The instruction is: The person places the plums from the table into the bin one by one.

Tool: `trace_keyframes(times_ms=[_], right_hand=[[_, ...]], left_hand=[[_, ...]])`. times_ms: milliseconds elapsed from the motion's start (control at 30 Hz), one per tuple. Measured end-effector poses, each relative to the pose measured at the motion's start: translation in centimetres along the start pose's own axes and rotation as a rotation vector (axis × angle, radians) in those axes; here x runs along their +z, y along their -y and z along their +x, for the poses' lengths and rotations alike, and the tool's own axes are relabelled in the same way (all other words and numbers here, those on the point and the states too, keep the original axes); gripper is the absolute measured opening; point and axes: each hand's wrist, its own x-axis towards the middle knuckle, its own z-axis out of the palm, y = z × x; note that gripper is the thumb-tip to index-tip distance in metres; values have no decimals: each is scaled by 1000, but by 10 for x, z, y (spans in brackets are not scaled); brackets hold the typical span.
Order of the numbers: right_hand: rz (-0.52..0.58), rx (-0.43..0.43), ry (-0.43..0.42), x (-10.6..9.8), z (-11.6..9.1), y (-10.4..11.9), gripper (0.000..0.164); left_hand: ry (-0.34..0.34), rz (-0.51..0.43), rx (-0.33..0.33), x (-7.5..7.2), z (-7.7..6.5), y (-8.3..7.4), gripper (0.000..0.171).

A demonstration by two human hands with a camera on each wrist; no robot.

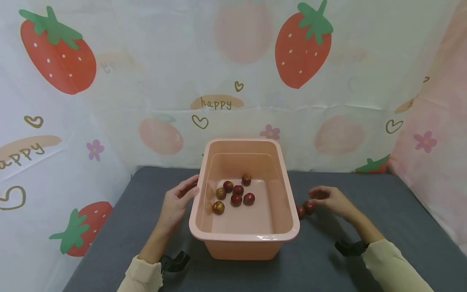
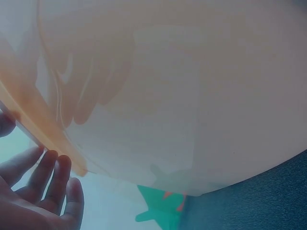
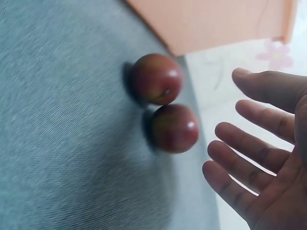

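Note:
A pink plastic tub (image 1: 244,236) stands on the dark table, with several reddish plums (image 1: 236,199) lying on its floor toward the left. My left hand (image 1: 176,205) is at the tub's left side. In the left wrist view, loosely spread fingertips (image 2: 62,160) touch the underside of the tub's rim (image 2: 53,136). Two more plums (image 3: 157,79) sit side by side on the table, just right of the tub. My right hand (image 1: 333,201) hovers beside them, fingers apart and nothing held. In the right wrist view a gap shows between its fingertips (image 3: 211,170) and the nearer plum (image 3: 175,128).
Dark grey cloth covers the table (image 1: 146,227). Behind it and at both sides hangs a pale curtain (image 1: 164,61) printed with strawberries and flowers. Each wrist wears a black strap mount (image 1: 175,261).

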Motion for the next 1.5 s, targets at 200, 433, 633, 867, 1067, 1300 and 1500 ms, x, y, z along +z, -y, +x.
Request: trace_keyframes(times_ms=[200, 433, 633, 867, 1067, 1300, 1500], right_hand=[[-14, -14, 40, 8, 2, -15, 39], [-105, 4, 9, 16, 5, -20, 33], [-117, 6, 5, 20, 6, -19, 33], [-95, 3, 8, 21, 6, -19, 34], [-102, 19, -6, 23, 5, -20, 35], [-90, 21, -18, 22, 5, -21, 36], [-74, 21, -53, 12, 5, -18, 39]], left_hand=[[-1, -3, 2, 0, 1, 0, 42], [5, 12, 16, -1, 1, 1, 43], [15, 4, 17, -1, 1, 1, 43], [14, 11, 16, -1, 0, 0, 43], [11, 8, 3, -1, 0, 1, 43], [15, 3, 3, -1, 0, 1, 43], [14, 9, 14, -1, 0, 1, 43]])
